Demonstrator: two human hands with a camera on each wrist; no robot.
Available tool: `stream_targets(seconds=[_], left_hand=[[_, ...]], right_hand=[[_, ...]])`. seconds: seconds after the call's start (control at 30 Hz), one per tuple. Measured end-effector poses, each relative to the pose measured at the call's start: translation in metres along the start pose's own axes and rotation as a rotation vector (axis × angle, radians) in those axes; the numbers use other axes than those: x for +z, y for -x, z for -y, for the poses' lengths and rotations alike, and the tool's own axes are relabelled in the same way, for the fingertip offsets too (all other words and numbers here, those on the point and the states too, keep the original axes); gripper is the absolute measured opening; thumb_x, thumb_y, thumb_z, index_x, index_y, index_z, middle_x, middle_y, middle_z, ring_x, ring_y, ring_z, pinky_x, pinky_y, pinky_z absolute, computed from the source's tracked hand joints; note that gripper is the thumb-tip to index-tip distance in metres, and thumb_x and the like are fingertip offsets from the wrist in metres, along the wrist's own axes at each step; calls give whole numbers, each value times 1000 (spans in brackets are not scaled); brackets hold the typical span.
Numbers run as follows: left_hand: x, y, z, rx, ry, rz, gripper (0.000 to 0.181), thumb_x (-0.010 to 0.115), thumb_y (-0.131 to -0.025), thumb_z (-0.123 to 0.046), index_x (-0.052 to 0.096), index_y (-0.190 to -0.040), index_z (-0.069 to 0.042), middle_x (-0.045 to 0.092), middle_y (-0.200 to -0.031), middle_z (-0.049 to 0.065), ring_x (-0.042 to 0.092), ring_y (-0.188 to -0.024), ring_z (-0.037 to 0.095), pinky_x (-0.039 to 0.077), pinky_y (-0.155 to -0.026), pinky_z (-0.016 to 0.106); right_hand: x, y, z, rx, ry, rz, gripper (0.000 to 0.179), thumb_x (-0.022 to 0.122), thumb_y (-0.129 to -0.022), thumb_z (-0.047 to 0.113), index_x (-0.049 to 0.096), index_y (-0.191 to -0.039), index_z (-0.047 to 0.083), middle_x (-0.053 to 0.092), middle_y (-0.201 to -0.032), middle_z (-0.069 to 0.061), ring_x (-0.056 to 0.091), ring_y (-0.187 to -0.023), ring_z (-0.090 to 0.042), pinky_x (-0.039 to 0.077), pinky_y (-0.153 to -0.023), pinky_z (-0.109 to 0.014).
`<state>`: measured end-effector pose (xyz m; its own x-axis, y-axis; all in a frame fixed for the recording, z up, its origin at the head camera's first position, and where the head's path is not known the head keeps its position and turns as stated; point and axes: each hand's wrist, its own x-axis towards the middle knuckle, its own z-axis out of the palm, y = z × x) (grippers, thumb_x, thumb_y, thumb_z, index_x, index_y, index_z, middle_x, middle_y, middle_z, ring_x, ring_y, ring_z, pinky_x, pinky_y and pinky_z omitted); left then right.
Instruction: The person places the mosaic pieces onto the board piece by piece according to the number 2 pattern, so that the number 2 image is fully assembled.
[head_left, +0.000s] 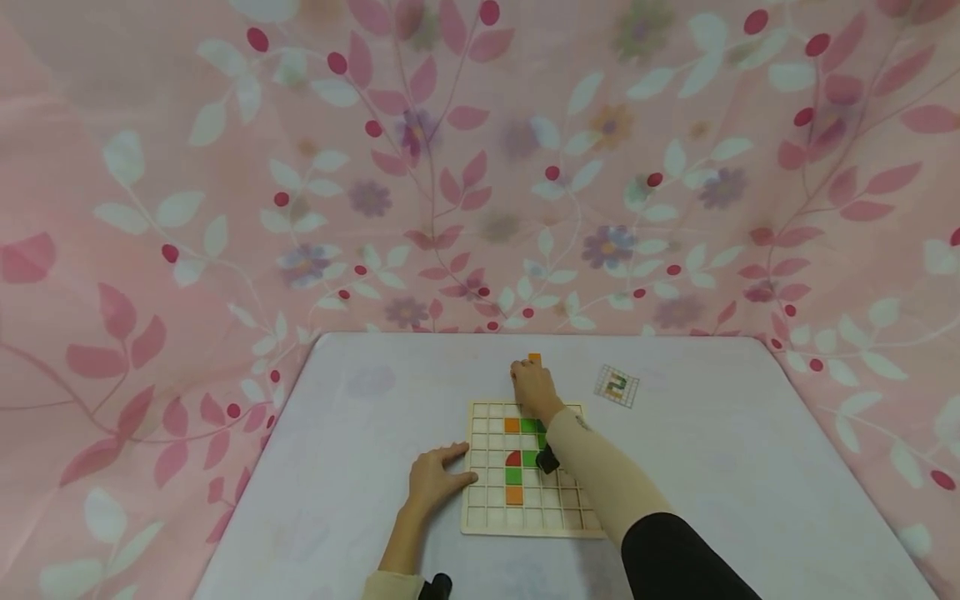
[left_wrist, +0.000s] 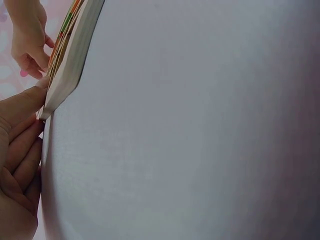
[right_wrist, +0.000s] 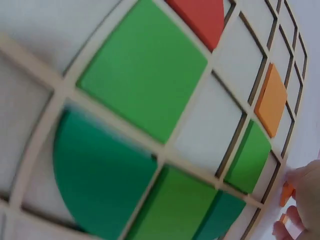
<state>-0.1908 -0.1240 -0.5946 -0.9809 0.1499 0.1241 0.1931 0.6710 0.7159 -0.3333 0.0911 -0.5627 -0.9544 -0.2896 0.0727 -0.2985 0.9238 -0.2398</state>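
A light wooden grid board [head_left: 487,521] lies on the table. My left hand [head_left: 435,479] touches its left edge with thumb and index finger spread apart; in the left wrist view the thumb [left_wrist: 27,105] presses the board's side. Beyond the far edge, my right hand [head_left: 534,387] reaches down to the table. An orange tile [right_wrist: 287,194] shows between its fingers in the right wrist view. Another orange tile [head_left: 534,358] lies just past that hand. Set in the grid are a red quarter-round tile [head_left: 513,458], green squares [head_left: 513,476], dark green rounded pieces [right_wrist: 100,175] and orange squares [head_left: 514,496].
A small gridded pattern card [head_left: 617,385] with a coloured figure lies to the right of the right hand. White cloth covers the table [head_left: 360,433]. A pink floral curtain [head_left: 450,208] hangs behind and at both sides. My right forearm crosses part of the board.
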Motion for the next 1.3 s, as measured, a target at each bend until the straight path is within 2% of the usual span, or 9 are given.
stream_targets(seconds=[0.13, 0.23, 0.3, 0.4, 0.53, 0.7, 0.83, 1.03, 1.3], left_hand=[[1, -1, -2, 3, 9, 9, 53, 82, -69, -30, 69, -115, -8, 66, -115, 14, 60, -109, 34, 45, -90, 50], [2, -2, -2, 11, 3, 9, 53, 82, -69, -30, 68, -115, -8, 66, -115, 14, 61, -108, 34, 45, -90, 50], [2, -2, -3, 13, -1, 6, 53, 82, -69, -31, 69, -115, -8, 66, -115, 14, 61, -108, 34, 45, -90, 50], [2, -3, -3, 12, -8, 7, 53, 82, -69, -31, 69, -115, -9, 66, -114, 14, 61, -108, 34, 46, -89, 50], [0, -4, -2, 17, -10, -1, 52, 82, -68, -31, 69, -114, -9, 66, -114, 15, 61, -107, 36, 46, -88, 51], [0, -3, 1, 12, 5, -2, 52, 82, -68, -30, 69, -114, -9, 66, -114, 15, 61, -108, 36, 46, -90, 52], [0, 0, 2, 4, 5, -2, 52, 82, -67, -30, 69, -114, -9, 66, -113, 14, 61, -108, 35, 45, -90, 51], [1, 0, 2, 8, -2, -16, 52, 83, -67, -29, 70, -113, -9, 67, -113, 14, 61, -108, 34, 46, -89, 50], [4, -1, 5, 11, 0, -21, 52, 82, -66, -31, 70, -113, -10, 67, -113, 14, 61, -107, 35, 46, -89, 51]], right_hand=[[1, 2, 0, 81, -129, 73, 12, 50, -92, 1, 61, -88, 6, 53, -108, -18, 48, -104, -34, 48, -81, -40], [2, 3, -4, 119, -171, 66, 10, 50, -90, 1, 59, -89, 3, 55, -106, -22, 46, -107, -37, 43, -89, -42], [3, 5, -7, 122, -215, 31, 11, 54, -85, 1, 61, -94, 0, 58, -103, -22, 49, -105, -38, 43, -90, -43], [3, 8, -14, 126, -385, -32, 26, 61, -80, 2, 62, -105, -6, 62, -99, -20, 56, -94, -33, 48, -85, -42], [-2, 12, -16, 123, -621, -122, 32, 68, -79, 3, 64, -109, -7, 64, -100, -18, 60, -89, -28, 53, -80, -38], [-19, 39, -9, 15, -742, -176, 28, 70, -78, -1, 65, -104, -9, 67, -95, -17, 62, -87, -29, 53, -74, -33], [-19, 81, -3, -98, -753, -168, 29, 71, -77, 0, 65, -103, -10, 68, -94, -16, 61, -80, -26, 49, -64, -25], [-6, 137, 4, -126, -715, -206, 25, 72, -73, -1, 68, -96, -7, 68, -90, -12, 56, -68, -20, 46, -57, -20], [11, 169, 10, -144, -630, -289, 23, 72, -67, -2, 69, -90, -3, 67, -85, -6, 52, -67, -11, 45, -55, -19]])
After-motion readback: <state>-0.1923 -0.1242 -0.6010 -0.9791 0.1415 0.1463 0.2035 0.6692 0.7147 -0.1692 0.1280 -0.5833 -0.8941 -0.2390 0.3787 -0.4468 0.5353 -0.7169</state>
